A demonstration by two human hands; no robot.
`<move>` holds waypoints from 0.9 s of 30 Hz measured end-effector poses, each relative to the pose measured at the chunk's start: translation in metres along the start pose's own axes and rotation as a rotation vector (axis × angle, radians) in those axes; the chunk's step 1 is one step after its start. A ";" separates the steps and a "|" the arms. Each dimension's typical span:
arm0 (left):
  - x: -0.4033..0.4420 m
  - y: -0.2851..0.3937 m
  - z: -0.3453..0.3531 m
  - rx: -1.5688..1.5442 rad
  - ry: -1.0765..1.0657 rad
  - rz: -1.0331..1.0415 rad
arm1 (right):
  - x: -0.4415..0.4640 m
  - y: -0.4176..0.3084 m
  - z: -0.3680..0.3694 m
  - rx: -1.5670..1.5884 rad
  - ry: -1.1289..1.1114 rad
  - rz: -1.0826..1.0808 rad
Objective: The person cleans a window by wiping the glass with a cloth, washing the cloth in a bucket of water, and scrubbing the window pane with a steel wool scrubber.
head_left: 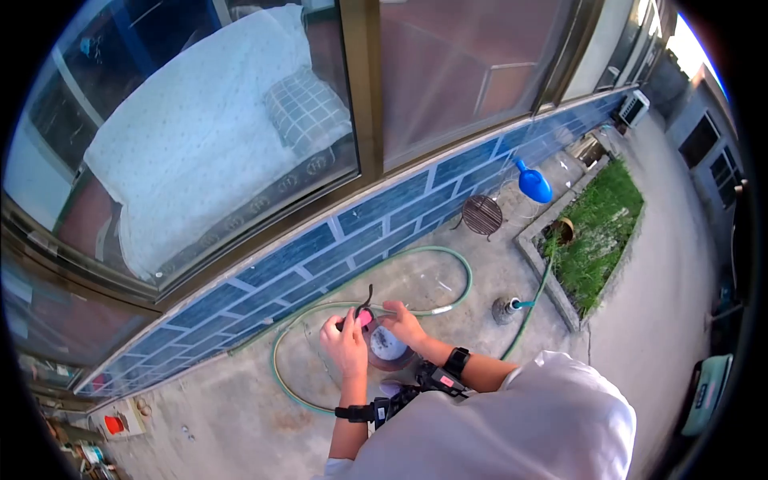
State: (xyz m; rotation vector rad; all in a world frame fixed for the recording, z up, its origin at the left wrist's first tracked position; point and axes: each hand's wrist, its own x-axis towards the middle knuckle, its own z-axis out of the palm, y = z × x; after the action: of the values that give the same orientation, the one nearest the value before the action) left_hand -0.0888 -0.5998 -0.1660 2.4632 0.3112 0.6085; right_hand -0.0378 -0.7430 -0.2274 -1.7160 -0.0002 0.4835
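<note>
My left hand (pixel 346 346) is closed around a pink and black item (pixel 365 318) with a thin black strap standing up from it; its exact kind is too small to make out. Just to the right, my right hand (pixel 402 326) hovers over the basin, its fingers apart and pointing toward that item, with nothing visible in them. Below both hands, a reddish-brown basin (pixel 390 366) on the concrete holds whitish, foamy water (pixel 387 344). The left hand covers part of the item.
A green hose (pixel 468 280) loops around the basin. A metal bottle-like container (pixel 504 310) stands to the right. Farther off are a round rack (pixel 482 215), a blue watering can (pixel 534 186) and a curbed grass bed (pixel 602 232). A tiled wall (pixel 320 248) runs alongside.
</note>
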 end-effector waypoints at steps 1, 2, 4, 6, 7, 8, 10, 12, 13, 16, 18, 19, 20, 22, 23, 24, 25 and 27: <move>0.002 -0.002 0.001 -0.051 -0.007 -0.158 | 0.001 -0.001 -0.001 -0.069 0.144 0.024; 0.005 -0.006 0.002 -0.040 0.003 -0.141 | 0.003 -0.008 -0.004 -0.053 0.144 0.009; 0.014 -0.012 0.000 0.166 0.183 0.075 | 0.002 -0.019 -0.010 -0.058 0.103 -0.116; 0.019 -0.005 -0.002 0.186 0.174 0.114 | 0.002 -0.031 -0.011 0.005 0.004 -0.138; 0.021 -0.008 0.005 0.101 0.159 0.034 | 0.003 -0.038 -0.014 0.059 -0.078 -0.155; 0.018 -0.012 0.010 0.017 0.132 -0.045 | 0.001 -0.041 -0.015 0.115 -0.154 -0.165; 0.024 -0.007 0.018 -0.205 0.071 -0.138 | 0.006 -0.043 -0.019 0.058 -0.108 -0.222; 0.029 0.014 0.014 -0.812 0.187 -0.699 | 0.015 -0.031 -0.020 0.205 -0.195 -0.239; 0.027 0.010 0.014 -0.807 0.178 -0.695 | 0.016 -0.035 -0.025 0.130 -0.226 -0.188; 0.030 -0.004 0.025 -0.775 0.099 -0.599 | 0.034 -0.025 -0.027 0.048 -0.209 -0.072; 0.029 -0.010 0.029 -0.565 0.094 -0.483 | 0.034 -0.033 -0.036 -0.079 -0.216 -0.078; 0.032 -0.004 0.026 -0.545 -0.047 -0.506 | 0.035 -0.030 -0.037 -0.076 -0.217 -0.113; 0.031 0.004 0.024 -0.541 -0.033 -0.512 | 0.037 -0.028 -0.037 -0.078 -0.227 -0.155; 0.035 0.017 0.016 -0.530 0.030 -0.495 | 0.035 -0.033 -0.049 -0.035 -0.203 -0.149; 0.034 0.005 0.023 -0.602 0.027 -0.501 | 0.036 -0.038 -0.053 0.008 -0.167 -0.123; 0.023 -0.025 0.042 -0.738 -0.092 -0.661 | 0.039 -0.037 -0.053 -0.008 -0.220 -0.147; 0.020 -0.016 0.042 -0.811 -0.052 -0.802 | 0.039 -0.035 -0.056 0.059 -0.222 -0.128; 0.024 0.012 0.036 -0.950 0.003 -0.907 | 0.050 -0.026 -0.061 0.126 -0.230 -0.141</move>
State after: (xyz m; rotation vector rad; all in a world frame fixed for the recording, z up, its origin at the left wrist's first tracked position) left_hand -0.0492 -0.6182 -0.1767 1.2183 0.8384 0.2458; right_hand 0.0339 -0.7811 -0.2112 -1.5181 -0.2500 0.5611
